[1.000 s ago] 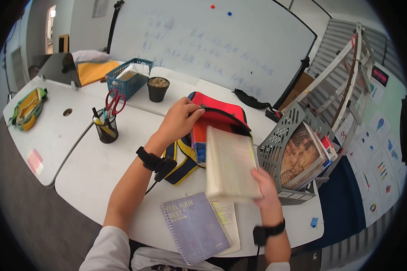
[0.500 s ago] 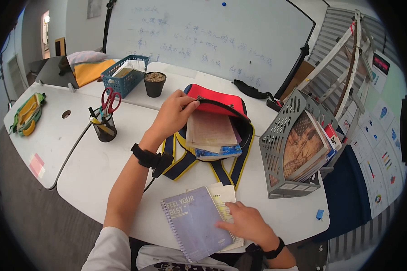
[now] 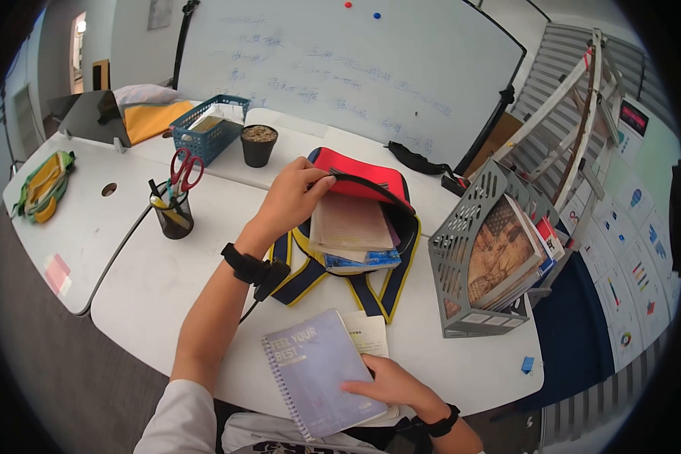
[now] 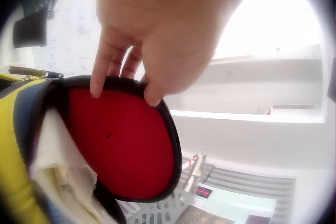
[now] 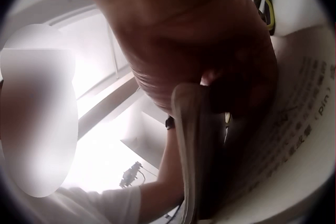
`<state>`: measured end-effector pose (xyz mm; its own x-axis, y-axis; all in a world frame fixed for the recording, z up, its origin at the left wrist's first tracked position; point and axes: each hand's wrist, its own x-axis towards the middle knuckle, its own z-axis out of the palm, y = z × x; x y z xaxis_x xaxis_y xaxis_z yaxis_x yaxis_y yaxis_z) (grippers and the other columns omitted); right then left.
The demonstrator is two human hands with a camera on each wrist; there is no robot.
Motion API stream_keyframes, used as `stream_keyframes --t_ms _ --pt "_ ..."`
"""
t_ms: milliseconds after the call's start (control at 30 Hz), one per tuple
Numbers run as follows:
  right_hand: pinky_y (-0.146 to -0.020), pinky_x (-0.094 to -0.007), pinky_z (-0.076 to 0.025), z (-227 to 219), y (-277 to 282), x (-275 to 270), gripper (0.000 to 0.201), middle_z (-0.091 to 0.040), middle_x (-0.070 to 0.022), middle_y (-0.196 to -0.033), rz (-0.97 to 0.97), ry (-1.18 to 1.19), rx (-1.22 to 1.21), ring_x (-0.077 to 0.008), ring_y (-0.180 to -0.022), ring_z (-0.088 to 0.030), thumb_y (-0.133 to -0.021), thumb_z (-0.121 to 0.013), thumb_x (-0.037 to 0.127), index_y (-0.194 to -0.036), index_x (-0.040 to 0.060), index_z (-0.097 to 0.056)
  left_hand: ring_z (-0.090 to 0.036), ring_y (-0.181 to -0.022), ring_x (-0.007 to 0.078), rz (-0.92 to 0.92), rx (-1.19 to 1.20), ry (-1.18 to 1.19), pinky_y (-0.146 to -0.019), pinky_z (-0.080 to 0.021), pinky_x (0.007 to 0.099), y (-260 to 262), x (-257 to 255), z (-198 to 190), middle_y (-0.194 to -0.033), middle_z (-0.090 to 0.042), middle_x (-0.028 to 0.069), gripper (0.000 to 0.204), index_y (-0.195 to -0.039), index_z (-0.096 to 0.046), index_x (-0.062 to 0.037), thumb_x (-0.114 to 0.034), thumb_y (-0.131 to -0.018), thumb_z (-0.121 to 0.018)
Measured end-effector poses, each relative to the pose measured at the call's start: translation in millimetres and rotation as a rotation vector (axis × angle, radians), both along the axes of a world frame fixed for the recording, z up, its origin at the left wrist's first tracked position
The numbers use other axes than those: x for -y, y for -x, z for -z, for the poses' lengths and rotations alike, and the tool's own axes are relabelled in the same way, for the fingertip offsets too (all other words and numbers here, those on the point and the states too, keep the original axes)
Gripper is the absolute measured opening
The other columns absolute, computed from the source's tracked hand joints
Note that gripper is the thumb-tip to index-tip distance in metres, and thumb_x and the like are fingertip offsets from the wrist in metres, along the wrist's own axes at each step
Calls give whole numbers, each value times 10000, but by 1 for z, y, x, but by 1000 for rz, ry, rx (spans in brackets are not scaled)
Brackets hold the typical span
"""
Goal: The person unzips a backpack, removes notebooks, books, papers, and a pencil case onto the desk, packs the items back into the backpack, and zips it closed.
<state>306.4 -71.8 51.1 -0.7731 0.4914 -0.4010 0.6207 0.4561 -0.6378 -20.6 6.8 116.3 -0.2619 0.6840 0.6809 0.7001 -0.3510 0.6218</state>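
Note:
My left hand (image 3: 293, 195) pinches the black-edged rim of the red flap (image 3: 363, 170) of a backpack with navy and yellow straps, holding it up. In the left wrist view the fingers and thumb of that hand (image 4: 152, 40) lie on either side of the flap's rim (image 4: 126, 145). Books with a translucent cover (image 3: 348, 227) and a blue one lie inside the bag's mouth. Near the front edge, my right hand (image 3: 393, 384) grips the right side of a purple spiral notebook (image 3: 318, 378), thumb on its cover. A printed booklet (image 3: 369, 337) lies partly beneath; its text page (image 5: 299, 113) shows close up.
A grey file holder (image 3: 469, 265) with magazines stands to the right, a blue clip (image 3: 527, 365) near it. Left are a pen cup (image 3: 172, 219) with scissors, a plant pot (image 3: 258, 150), a blue basket (image 3: 212, 140) and a green-yellow pouch (image 3: 45, 189). A whiteboard (image 3: 340, 68) stands behind.
The translucent-covered book went from my right hand into the backpack. My right hand then moved down to the purple notebook and took hold of its edge. My left hand still holds the flap.

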Motion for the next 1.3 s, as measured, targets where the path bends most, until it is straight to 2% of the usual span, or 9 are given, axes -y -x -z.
stream_keyframes --t_ms 67,267,400,567,700,767,833,1067,1300 --pt "-891 -327 -501 21 -12 -3 545 -663 -135 -1149 47 403 -416 -232 -1017 -657 -967 -601 282 -1381 -33 -440 -581 -808 221 9 2 0 -722 -471 323 1 -1 0 -914 -583 116 227 -1024 -712 -4 -200 -937 -638" --pt "-947 -319 -485 -15 -31 -17 460 -602 -108 -1265 472 896 -549 -179 -1102 -611 -996 -543 164 -1405 -13 -431 -582 -801 234 -6 -31 -12 -726 -470 331 1 0 1 -909 -580 123 230 -1005 -717 -4 -209 -937 -638" --pt "-935 -322 -498 -42 -20 -44 463 -621 -106 -1242 593 734 -848 -185 -1096 -624 -987 -548 173 -1392 -24 -444 -580 -800 244 -11 -28 -27 -727 -468 344 1 -1 1 -906 -578 124 229 -997 -716 -4 -210 -938 -636" --pt "-952 -361 -502 -53 24 -116 417 -624 -130 -1225 730 642 -893 -229 -1083 -630 -985 -546 203 -1339 -12 -489 -579 -796 251 -24 -34 -74 -728 -467 344 0 -2 3 -904 -577 125 228 -1000 -713 -5 -210 -938 -635" --pt "-930 -402 -515 -41 49 -164 348 -631 -129 -1155 614 853 -1206 -246 -1042 -636 -993 -542 236 -1252 5 -527 -582 -800 254 -5 -6 -35 -724 -467 344 -3 -1 6 -906 -579 129 227 -1001 -710 -4 -208 -937 -635" --pt "-826 -397 -552 -40 41 -150 316 -626 -122 -1093 901 739 -1249 -235 -941 -652 -984 -561 278 -1170 24 -537 -584 -802 255 -27 -8 -42 -722 -468 344 3 -4 0 -907 -580 130 226 -1004 -710 -4 -207 -936 -636" --pt "-738 -381 -558 -10 6 -132 338 -636 -109 -1031 818 308 -1080 -228 -865 -656 -962 -590 306 -1150 27 -557 -586 -803 252 -19 -35 -54 -719 -469 343 3 -5 4 -912 -583 130 224 -1011 -709 -4 -202 -934 -639" --pt "-753 -362 -523 -27 -33 -11 586 -660 -159 -965 237 -350 139 -282 -798 -662 -818 -733 464 -1095 -34 -600 -588 -803 239 -1 35 -2 -726 -476 333 -2 0 0 -918 -588 125 231 -1028 -712 -5 -203 -943 -631" --pt "-772 -369 -517 -12 -8 0 603 -653 -195 -953 203 -337 134 -319 -866 -660 -783 -762 461 -1047 -54 -594 -581 -798 230 -4 -4 -13 -714 -476 322 -1 -4 2 -915 -587 122 237 -1027 -711 3 -204 -940 -633"
